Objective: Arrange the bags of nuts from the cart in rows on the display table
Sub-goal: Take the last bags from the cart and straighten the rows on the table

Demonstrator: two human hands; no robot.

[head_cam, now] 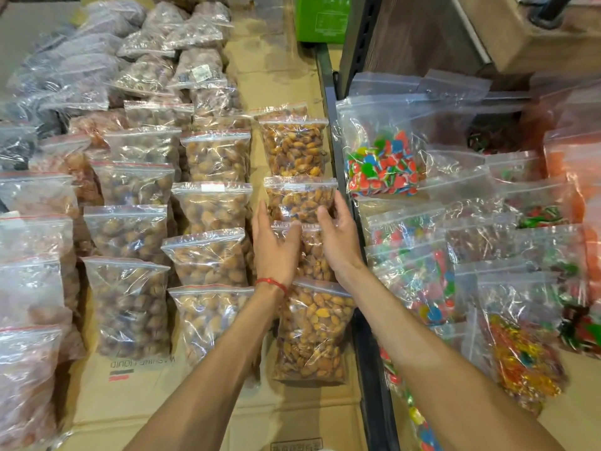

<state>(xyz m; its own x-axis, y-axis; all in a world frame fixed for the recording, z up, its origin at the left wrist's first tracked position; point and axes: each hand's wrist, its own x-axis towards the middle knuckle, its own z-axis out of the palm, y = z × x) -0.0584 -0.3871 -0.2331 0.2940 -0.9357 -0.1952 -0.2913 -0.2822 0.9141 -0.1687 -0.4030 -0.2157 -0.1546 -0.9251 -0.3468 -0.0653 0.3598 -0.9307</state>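
Clear zip bags of brown nuts lie in rows on the cardboard-covered display table [279, 79]. The right-hand column holds several overlapping bags of almonds: a far one [294, 148], a second [300, 198], a third [313, 255] and a near one [313, 333]. My left hand [276, 245] lies along the left side of the second and third bags, fingers straight, thumb on the third bag's zip top. My right hand [338, 236] flanks their right side, fingers straight, thumb on the second bag. The cart is out of view.
Columns of nut and dried-fruit bags [208, 252] fill the table to the left. A black metal frame [338, 157] borders the almond column on the right, with bags of coloured candy [383, 164] beyond it. A green box [322, 17] stands at the back.
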